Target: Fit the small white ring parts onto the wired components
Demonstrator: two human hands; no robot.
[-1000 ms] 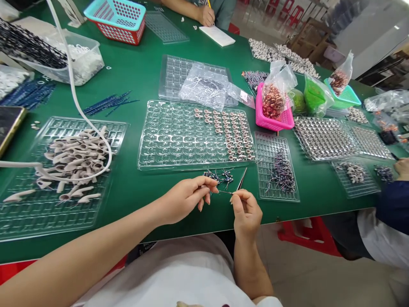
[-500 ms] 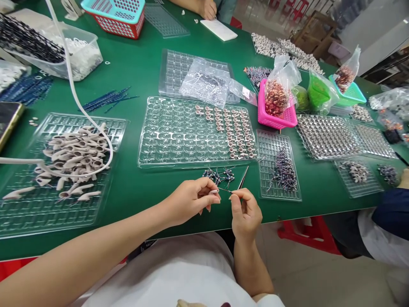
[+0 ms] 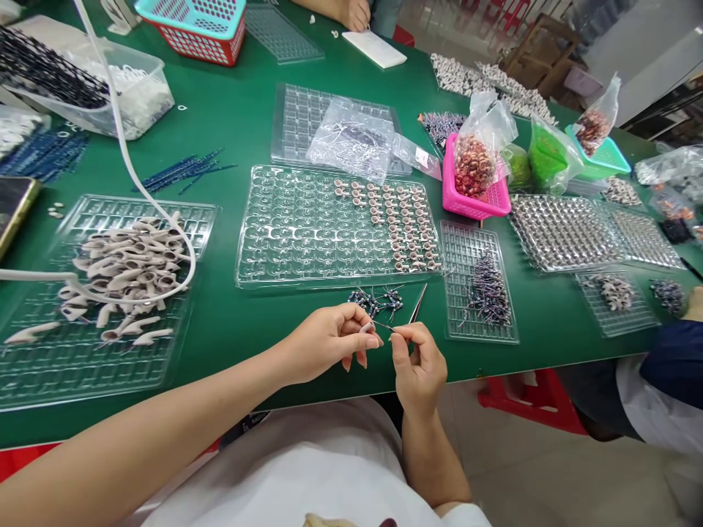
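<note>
My left hand (image 3: 335, 340) is closed in a pinch round a small pale plastic shell (image 3: 367, 328), mostly covered by the fingertips. Opposite it, my right hand (image 3: 420, 362) pinches a thin dark wire (image 3: 383, 325) that stretches across to the shell; whether it enters the shell is too small to tell. Just beyond the fingers lies a little heap of wired components (image 3: 376, 300). Metal tweezers (image 3: 418, 301) rest on the table beside that heap. A clear moulded tray (image 3: 307, 234) stands behind, with rows of pale shells (image 3: 411, 227) in its right-hand pockets.
At left, a tray holds a heap of grey-beige shells (image 3: 132, 263) under a looped white cable (image 3: 124, 146). On the right are a small tray of wired parts (image 3: 488, 293) and a pink basket (image 3: 475, 208). Another person's hand (image 3: 358, 15) is at the far edge.
My right hand has shifted slightly left, nearer my left hand. The shell has tilted a little in my left fingers. Both hands keep their pinch.
</note>
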